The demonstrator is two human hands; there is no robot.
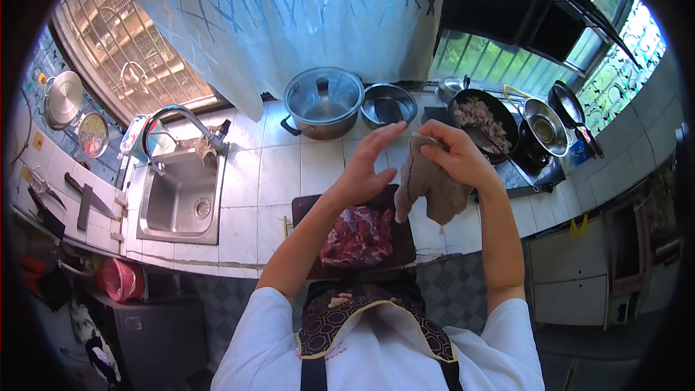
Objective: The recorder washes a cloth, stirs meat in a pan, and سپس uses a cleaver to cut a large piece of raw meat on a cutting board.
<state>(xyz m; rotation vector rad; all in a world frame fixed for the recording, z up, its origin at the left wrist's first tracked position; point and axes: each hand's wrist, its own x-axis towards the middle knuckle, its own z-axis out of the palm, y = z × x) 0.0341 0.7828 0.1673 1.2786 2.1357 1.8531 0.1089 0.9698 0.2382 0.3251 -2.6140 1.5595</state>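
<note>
My right hand (456,155) grips a grey-brown cloth (434,190), which hangs down over the counter beside the cutting board. Left of it, my left hand (369,168) is raised with its fingers apart and nothing in it. Below my left forearm, a large piece of raw red meat (358,241) lies on a dark cutting board (404,247) at the counter's front edge. Just beyond my hands stands an open steel pan (399,117) with a dark object in it, which I cannot identify.
A glass-lidded pot (324,103) stands at the back. To the right, a black wok (483,119) holds pieces of meat on the stove, beside a steel strainer or pan (545,127). A steel sink (176,201) with a curved faucet (179,111) is at left; a knife (89,195) hangs further left.
</note>
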